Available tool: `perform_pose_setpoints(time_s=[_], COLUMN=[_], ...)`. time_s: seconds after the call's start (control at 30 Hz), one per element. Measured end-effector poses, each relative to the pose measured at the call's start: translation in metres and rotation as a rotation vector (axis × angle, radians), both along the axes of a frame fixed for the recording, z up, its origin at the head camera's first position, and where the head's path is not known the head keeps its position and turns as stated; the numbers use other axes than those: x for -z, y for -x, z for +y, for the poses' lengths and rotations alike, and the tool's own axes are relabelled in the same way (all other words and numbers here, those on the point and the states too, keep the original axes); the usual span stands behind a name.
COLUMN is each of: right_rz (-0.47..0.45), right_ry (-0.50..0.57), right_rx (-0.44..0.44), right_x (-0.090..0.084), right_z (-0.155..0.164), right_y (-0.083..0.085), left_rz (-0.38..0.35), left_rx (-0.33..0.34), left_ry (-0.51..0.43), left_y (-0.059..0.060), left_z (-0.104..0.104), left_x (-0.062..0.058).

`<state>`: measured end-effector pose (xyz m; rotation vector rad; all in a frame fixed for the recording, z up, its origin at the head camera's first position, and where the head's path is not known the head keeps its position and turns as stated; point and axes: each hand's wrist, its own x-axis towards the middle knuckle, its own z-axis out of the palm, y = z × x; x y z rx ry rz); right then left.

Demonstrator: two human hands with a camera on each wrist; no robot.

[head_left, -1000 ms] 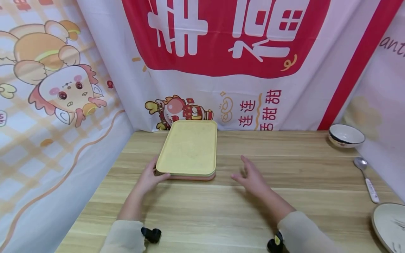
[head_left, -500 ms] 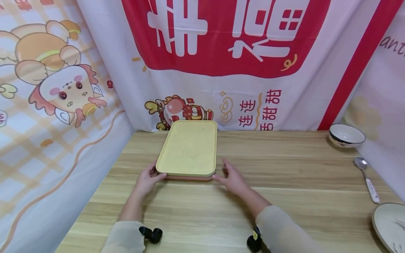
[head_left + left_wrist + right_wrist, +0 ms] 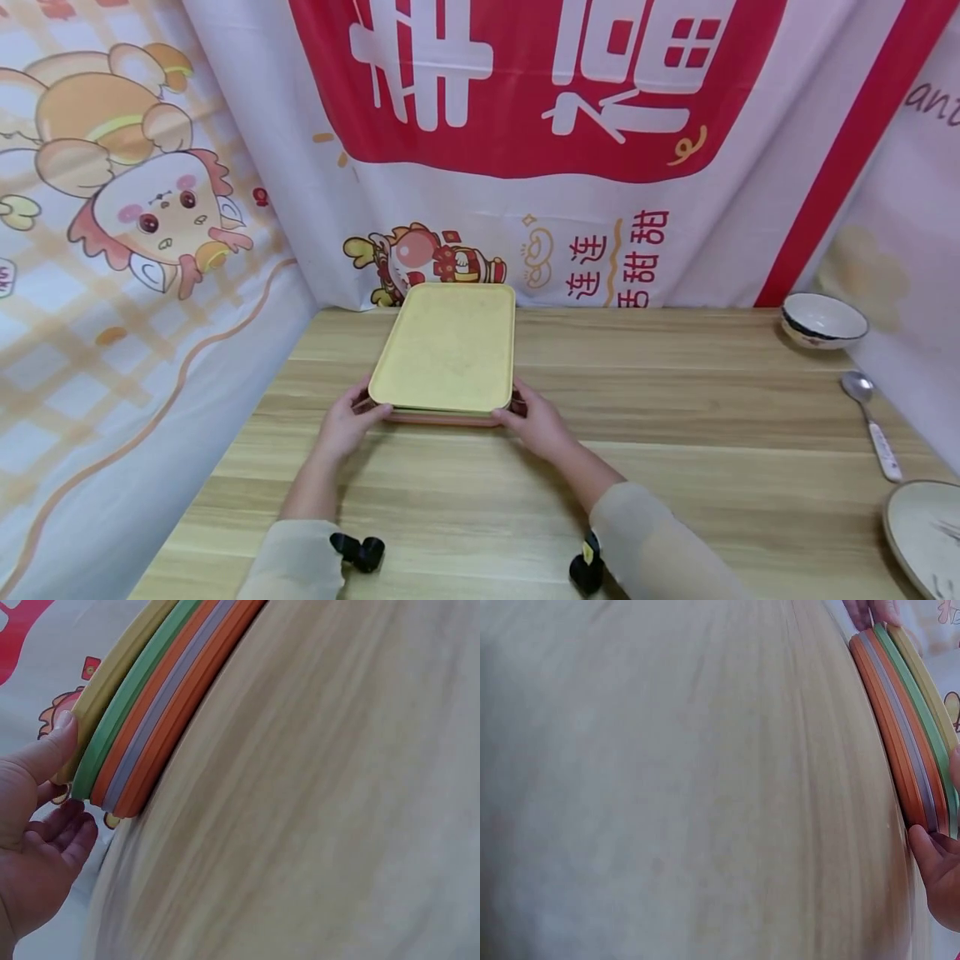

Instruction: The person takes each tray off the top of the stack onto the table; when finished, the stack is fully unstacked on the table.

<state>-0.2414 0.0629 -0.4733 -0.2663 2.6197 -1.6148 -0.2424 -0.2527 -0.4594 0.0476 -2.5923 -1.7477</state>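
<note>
stack of trays is lying on the bench near the back curtain; yellow on top, then green, orange, lilac, orange rims. left hand is pinching the near-left corner, thumb on the yellow rim. right hand is gripping the near-right corner, fingers curled.

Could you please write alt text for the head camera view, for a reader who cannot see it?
Two hands, left hand and right hand, grip the near corners of a stack of trays, yellow on top, on a wooden table. A bowl, spoon and plate lie at the right.
</note>
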Motion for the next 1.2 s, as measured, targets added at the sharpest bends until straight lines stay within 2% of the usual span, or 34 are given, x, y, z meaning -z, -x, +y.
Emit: perform_pose_setpoints(time_s=[0.13, 0.23, 0.33, 0.53, 0.67, 0.83, 0.93, 1.2], right_rz=[0.001, 0.002, -0.004, -0.013, -0.01, 0.001, -0.009, -0.021], right_ry=[0.006, 0.004, 0.002, 0.003, 0.004, 0.01, 0.027, 0.057], right_rx=[-0.002, -0.001, 0.003, 0.006, 0.006, -0.004, -0.007, -0.007], right_x=[-0.001, -0.002, -0.003, -0.004, -0.004, -0.004, -0.004, -0.003], right_z=[0.0, 0.0, 0.0, 0.0, 0.0, 0.0, 0.0, 0.0], right_y=[0.0, 0.0, -0.001, -0.001, 0.0, -0.001, -0.001, -0.001], left_rz=[0.01, 0.017, 0.014, -0.008, -0.016, -0.009, 0.0, 0.022], left_rx=[-0.025, -0.032, -0.023, 0.021, -0.005, -0.071, -0.09, -0.133], left_ry=[0.074, 0.051, -0.049, -0.358, -0.531, -0.635, -0.663, -0.735], left_y=[0.002, 0.003, 0.002, 0.0, 0.0, 0.0, -0.001, -0.01], left_z=[0.0, 0.001, 0.004, 0.011, 0.017, 0.022, 0.021, 0.003], left_x=[-0.005, -0.009, -0.012, -0.011, -0.009, -0.011, -0.015, -0.03])
